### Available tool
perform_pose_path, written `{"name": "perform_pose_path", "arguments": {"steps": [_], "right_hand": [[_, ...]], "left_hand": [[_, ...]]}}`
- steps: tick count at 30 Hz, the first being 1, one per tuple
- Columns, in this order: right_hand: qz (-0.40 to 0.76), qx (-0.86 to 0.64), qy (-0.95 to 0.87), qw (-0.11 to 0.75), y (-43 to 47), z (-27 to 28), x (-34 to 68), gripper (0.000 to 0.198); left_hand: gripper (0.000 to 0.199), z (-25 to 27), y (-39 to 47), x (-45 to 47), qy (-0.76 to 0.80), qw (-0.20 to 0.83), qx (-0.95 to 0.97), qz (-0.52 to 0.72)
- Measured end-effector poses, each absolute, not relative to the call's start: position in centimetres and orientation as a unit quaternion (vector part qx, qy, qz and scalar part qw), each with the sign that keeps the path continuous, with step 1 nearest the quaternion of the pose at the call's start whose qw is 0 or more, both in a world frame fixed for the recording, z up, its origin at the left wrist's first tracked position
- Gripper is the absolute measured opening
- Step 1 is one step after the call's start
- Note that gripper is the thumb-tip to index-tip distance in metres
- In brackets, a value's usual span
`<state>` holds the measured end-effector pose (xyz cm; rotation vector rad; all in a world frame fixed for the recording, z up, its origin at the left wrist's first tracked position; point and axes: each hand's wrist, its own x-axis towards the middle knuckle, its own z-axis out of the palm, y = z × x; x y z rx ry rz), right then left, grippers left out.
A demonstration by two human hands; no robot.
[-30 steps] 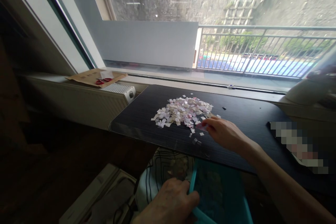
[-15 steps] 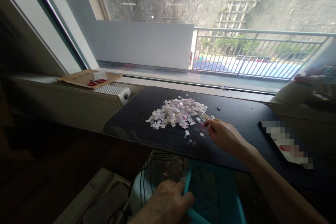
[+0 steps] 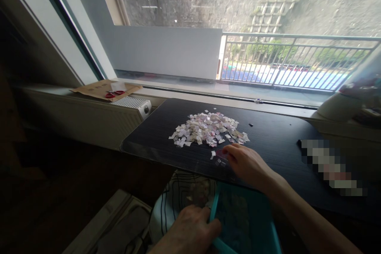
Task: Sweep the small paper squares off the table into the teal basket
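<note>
My right hand (image 3: 250, 162) is closed in a pinch over the table's near part. From its fingertips sticks out a thin, pinkish see-through plastic piece (image 3: 220, 152), its edge beside a few loose small squares. Just beyond lies a wide heap of small cut paper squares (image 3: 205, 127), white and pale pink, on the dark table (image 3: 154, 139). My left hand (image 3: 193, 224) is closed on the rim of a turquoise bin (image 3: 263, 216) below the table's front edge. What lies inside the bin is too dark to make out.
Red-handled scissors (image 3: 114, 93) rest on a brown paper envelope (image 3: 89, 89) over the white radiator (image 3: 133, 103) at left. A blurred-out flat object (image 3: 330, 166) lies at the table's right. Behind the table runs the window sill (image 3: 196, 93).
My right hand has come nearer and slightly left with the plastic piece, away from the heap's right edge. Several squares now lie against that edge. My left hand stays on the bin.
</note>
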<state>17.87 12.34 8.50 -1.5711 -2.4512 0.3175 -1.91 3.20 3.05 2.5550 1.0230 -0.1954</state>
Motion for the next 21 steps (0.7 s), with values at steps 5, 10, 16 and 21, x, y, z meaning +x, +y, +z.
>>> {"name": "perform_pose_path", "arguments": {"steps": [5, 10, 16, 21], "right_hand": [[0.109, -0.526, -0.835, 0.124, 12.1, 8.7, 17.4, 0.027], [0.138, -0.502, -0.844, 0.127, 11.8, 8.3, 17.5, 0.029], [0.105, -0.564, -0.81, 0.124, 10.1, 7.8, 19.0, 0.028], [0.144, -0.535, -0.823, 0.126, 8.8, 7.6, 18.2, 0.028]], "left_hand": [[0.02, 3.5, 2.9, -1.9, 0.371, 0.184, 0.909, -0.051], [0.021, 3.9, 3.1, -1.9, 0.362, 0.204, 0.908, -0.059], [0.018, 4.0, 2.9, -1.8, 0.359, 0.203, 0.91, -0.051], [0.021, 4.0, 3.0, -1.6, 0.359, 0.205, 0.909, -0.054]]}}
